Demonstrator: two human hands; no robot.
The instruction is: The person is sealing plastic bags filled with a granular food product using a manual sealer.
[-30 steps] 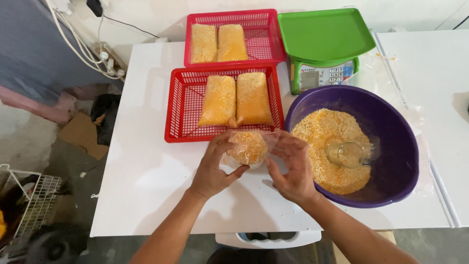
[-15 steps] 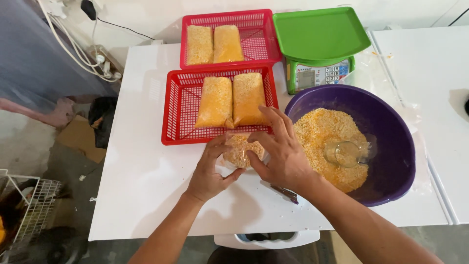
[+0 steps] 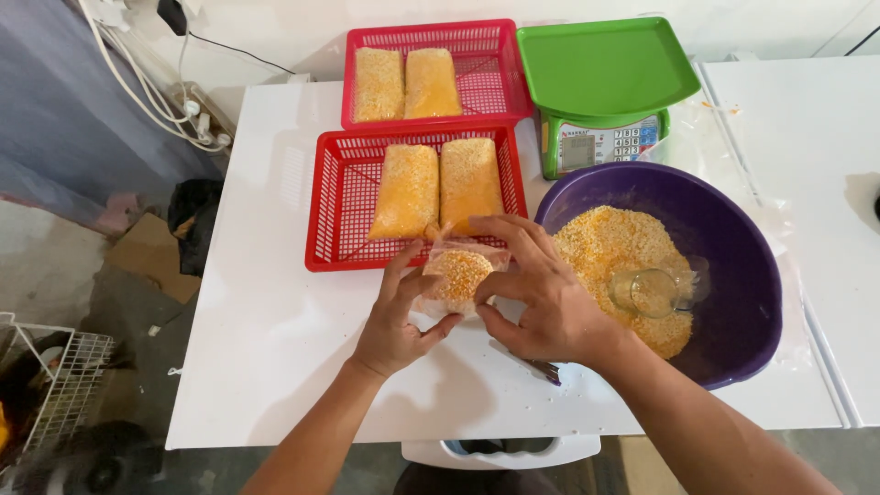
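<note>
Both hands meet at the centre of the white table, on a small clear bag of yellow grain. The bag stands upright just at the near edge of the near basket. The left hand cups the bag from 8 o'clock, fingers curled loosely about its side and thumb under its base. The right hand comes from 4 o'clock; its fingers spread over the bag's top and pinch the gathered plastic neck, thumb pressed at the bag's lower right.

At 12 o'clock from the bag, the near basket, red and rectangular, holds two filled oblong packs of the same yellow grain, side by side and slightly tilted. Beyond it, a second red basket holds two more packs, laid straight. At 1 o'clock stands a green scale with a square pan and a pale keypad panel with a small display on its front. At 3 o'clock sits a purple bowl of loose grain with a clear glass lying in it.

Against half a second ago, the right hand has slid from lying flat across the bag to gripping its neck, and the bag now shows more plainly between the hands. Baskets, scale and bowl are unmoved.
</note>
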